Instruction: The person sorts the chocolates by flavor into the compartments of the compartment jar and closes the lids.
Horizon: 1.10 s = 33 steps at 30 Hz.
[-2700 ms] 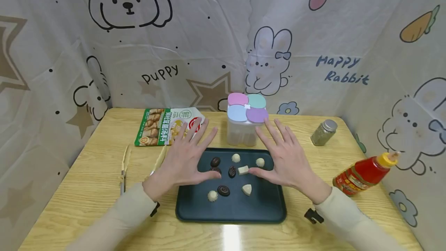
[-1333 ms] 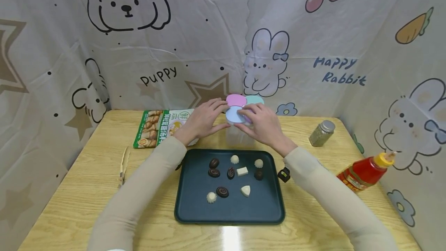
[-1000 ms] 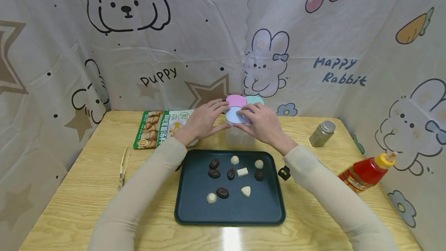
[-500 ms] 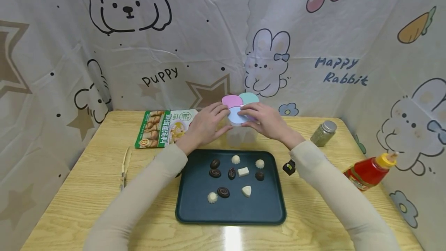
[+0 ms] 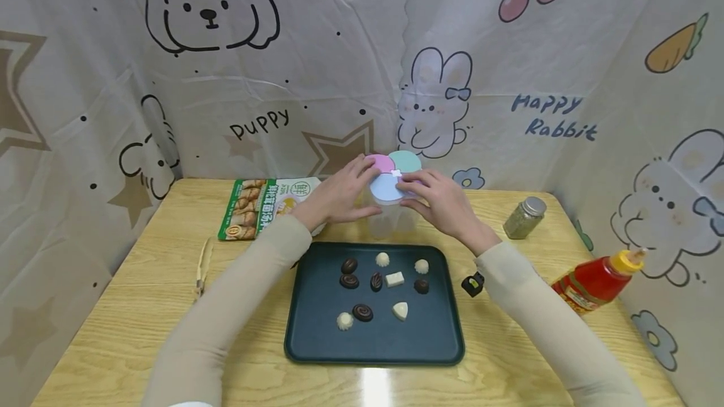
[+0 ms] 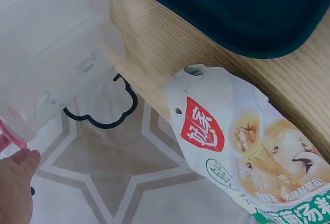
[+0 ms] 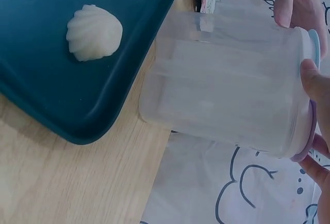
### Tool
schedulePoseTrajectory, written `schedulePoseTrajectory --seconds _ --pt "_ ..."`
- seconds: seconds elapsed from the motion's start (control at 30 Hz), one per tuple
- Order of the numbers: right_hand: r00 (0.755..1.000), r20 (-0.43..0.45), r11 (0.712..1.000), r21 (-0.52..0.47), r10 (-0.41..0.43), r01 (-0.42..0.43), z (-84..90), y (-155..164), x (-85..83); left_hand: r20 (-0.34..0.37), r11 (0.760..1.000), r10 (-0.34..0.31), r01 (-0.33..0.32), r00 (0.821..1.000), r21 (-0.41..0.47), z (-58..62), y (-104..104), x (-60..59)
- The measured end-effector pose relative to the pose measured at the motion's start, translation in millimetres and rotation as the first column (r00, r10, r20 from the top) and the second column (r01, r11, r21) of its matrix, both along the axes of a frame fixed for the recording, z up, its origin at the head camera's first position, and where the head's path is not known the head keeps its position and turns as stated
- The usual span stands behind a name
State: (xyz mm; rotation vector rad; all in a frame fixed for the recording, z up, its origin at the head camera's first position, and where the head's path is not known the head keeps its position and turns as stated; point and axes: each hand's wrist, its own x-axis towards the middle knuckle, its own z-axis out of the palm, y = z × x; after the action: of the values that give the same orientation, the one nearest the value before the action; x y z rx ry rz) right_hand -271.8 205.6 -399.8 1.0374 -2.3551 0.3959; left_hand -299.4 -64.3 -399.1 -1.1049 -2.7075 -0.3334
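Observation:
A clear plastic storage container (image 5: 390,225) stands behind the tray, its lid (image 5: 386,188) made of pink, green, blue and purple flaps. My left hand (image 5: 343,195) grips the lid's left side, fingers over the top and thumb lower at the rim. On the other side my right hand (image 5: 445,203) pinches the lid's edge and covers most of the purple flap. The right wrist view shows the container's frosted wall (image 7: 221,84) with both hands at its lid end. Only part of the left hand (image 6: 18,188) enters the left wrist view, fingers at the pink flap.
A dark tray (image 5: 373,347) holding several dark and white chocolates lies in front. Left of the container lies a soup seasoning pouch (image 5: 249,209), with metal tongs (image 5: 202,265) nearer. A spice jar (image 5: 525,217) and a red sauce bottle (image 5: 588,281) stand at right.
Both hands moved from open above the tray to the container's lid and took hold of it. The container then shifted slightly left, and the fingers have adjusted on the lid.

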Motion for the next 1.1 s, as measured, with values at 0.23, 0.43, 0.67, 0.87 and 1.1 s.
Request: schedulePoseTrajectory --seconds 0.23,0.43,0.67,0.87,1.1 --pt "0.998 0.051 0.999 -0.014 0.038 -0.037 0.4 5 -5.4 -0.018 1.0 0.014 -0.014 1.0 0.007 -0.4 0 5.3" --pt "0.994 0.082 0.997 -0.006 0.075 -0.075 5.0 9 -9.6 -0.053 0.999 0.042 -0.042 0.998 0.01 0.0 -4 14.4" --pt "0.992 0.063 0.993 0.035 0.107 -0.109 8.8 4 -10.7 -0.118 0.999 0.017 -0.012 0.993 0.045 2.5 -7 13.3" --pt "0.994 0.037 0.992 0.073 0.102 -0.104 11.7 -7 -10.7 -0.172 0.999 0.009 0.0 0.985 0.053 1.8 -4 8.6" --pt "0.992 -0.048 0.987 0.121 0.117 -0.111 11.1 -11 -15.1 -0.178 0.998 0.03 -0.019 0.984 0.062 -2.5 -3 7.6"
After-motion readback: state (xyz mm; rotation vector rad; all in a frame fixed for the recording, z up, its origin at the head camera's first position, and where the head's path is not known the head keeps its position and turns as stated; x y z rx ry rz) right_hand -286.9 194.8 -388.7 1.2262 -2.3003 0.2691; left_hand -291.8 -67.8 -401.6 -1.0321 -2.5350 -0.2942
